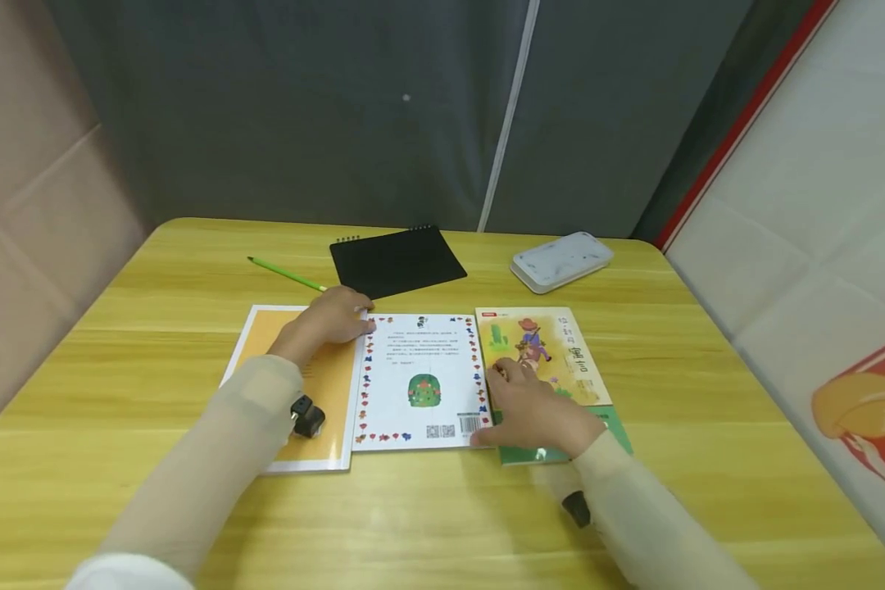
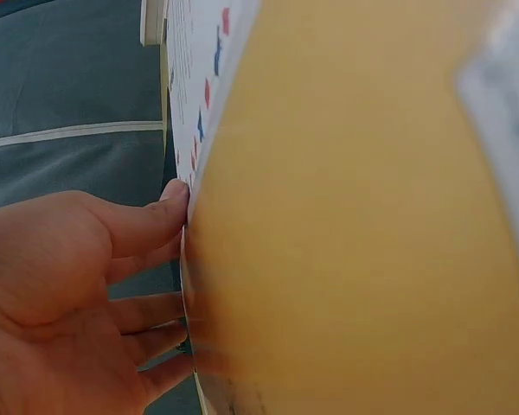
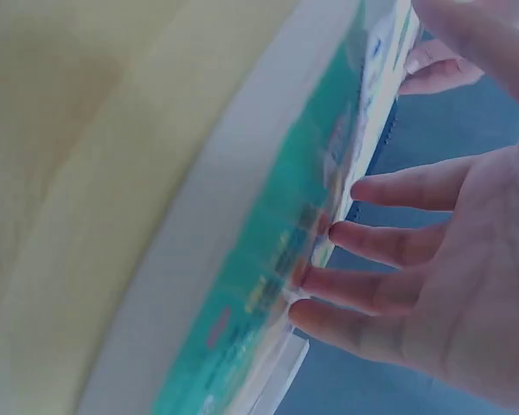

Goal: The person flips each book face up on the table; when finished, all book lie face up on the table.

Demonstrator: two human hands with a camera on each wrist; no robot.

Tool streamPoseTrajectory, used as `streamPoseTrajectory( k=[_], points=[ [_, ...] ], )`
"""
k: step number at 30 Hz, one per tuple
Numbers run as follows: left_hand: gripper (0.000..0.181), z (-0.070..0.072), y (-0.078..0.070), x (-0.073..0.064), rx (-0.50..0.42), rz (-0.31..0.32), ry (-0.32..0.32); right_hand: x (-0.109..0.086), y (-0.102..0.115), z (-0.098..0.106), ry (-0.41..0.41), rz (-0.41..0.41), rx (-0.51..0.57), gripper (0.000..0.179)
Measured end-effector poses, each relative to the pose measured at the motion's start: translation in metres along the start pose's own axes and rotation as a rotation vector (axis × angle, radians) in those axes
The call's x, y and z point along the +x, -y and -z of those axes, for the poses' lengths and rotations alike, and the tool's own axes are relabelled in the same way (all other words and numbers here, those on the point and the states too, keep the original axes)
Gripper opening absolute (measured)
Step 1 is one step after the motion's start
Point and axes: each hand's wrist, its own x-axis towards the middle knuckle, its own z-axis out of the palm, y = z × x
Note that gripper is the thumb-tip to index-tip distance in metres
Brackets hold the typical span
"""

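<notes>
The white book (image 1: 424, 401) lies flat on the desk (image 1: 428, 524), in the middle of a row of three, its flowery border, short text, green picture and barcode facing up. On its left is the orange book (image 1: 324, 385), side by side with it and reaching lower toward the person; on its right, edge to edge, is the yellow book (image 1: 590, 369), which has a figure in a red hat on its cover and a green band at the bottom. The left hand (image 1: 332, 318) is at the upper left corner of the white book, its thumb touching that corner and its other fingers fairly straight, beyond the top edges, gripping nothing. The right hand (image 1: 534, 410) is spread loosely over the yellow book, its thumb at the lower right corner of the white book; its fingers are apart, lightly bent, and have hold of nothing. Just beyond the left hand is a black notebook (image 1: 401, 264), set askew, with a green pencil (image 1: 288, 273) slanting to its left. Farther right, a pale case (image 1: 563, 262) lies near the back edge. Behind the desk hangs a grey curtain (image 1: 302, 106) with a light stripe.
</notes>
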Motion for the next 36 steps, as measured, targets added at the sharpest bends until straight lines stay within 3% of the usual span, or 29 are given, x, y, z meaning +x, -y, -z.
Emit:
streamPoseTrajectory(
  k=[10,21,36],
  points=[
    [0.024,-0.005,-0.012,0.008,-0.049,0.042,-0.085,0.000,0.004,-0.007,-0.022,-0.016,-0.042,0.097],
    [0.020,0.000,-0.013,0.008,-0.095,0.090,-0.061,-0.001,0.007,-0.012,-0.045,0.000,-0.021,0.095],
    [0.013,0.018,-0.016,-0.005,-0.522,-0.005,-0.162,0.001,0.003,-0.017,-0.065,-0.015,0.020,0.104]
  ],
)
